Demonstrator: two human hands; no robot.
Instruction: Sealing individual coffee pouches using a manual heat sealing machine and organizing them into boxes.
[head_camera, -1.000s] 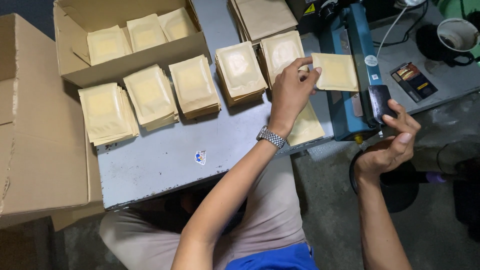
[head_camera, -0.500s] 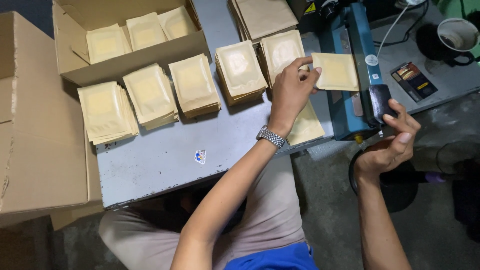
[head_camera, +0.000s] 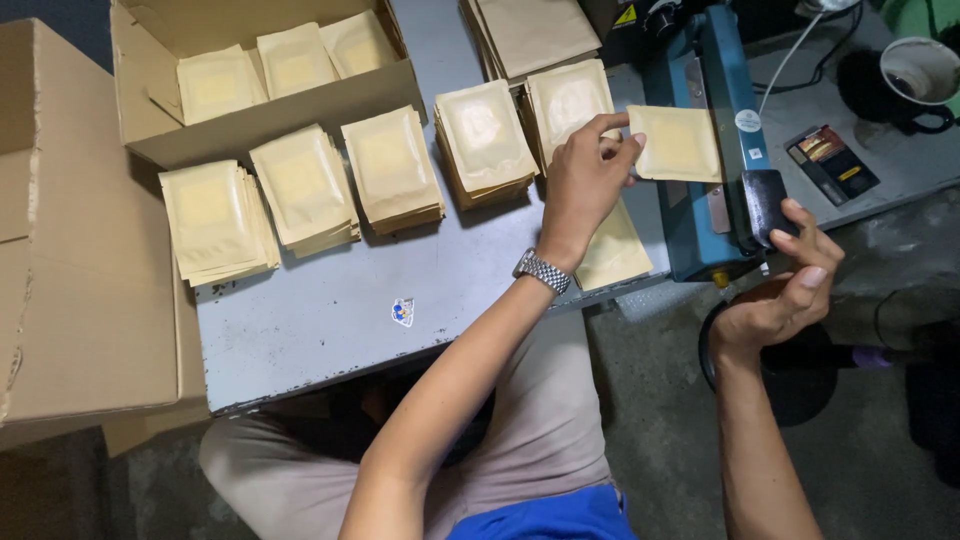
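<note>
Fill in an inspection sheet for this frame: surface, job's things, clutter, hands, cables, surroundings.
Surface: grey metal table, scuffed, with a small sticker.
Job's things: tan pouch laid across the blue heat sealer; the sealer's black handle at its near end.
Clutter: pouch stacks in rows; open cardboard box holding more pouches; small dark packet; mug.
Hands: left hand pinches the pouch's edge; right hand presses the handle.
Cables: white cable behind the sealer.
Surroundings: large cardboard box at left; concrete floor.
</note>
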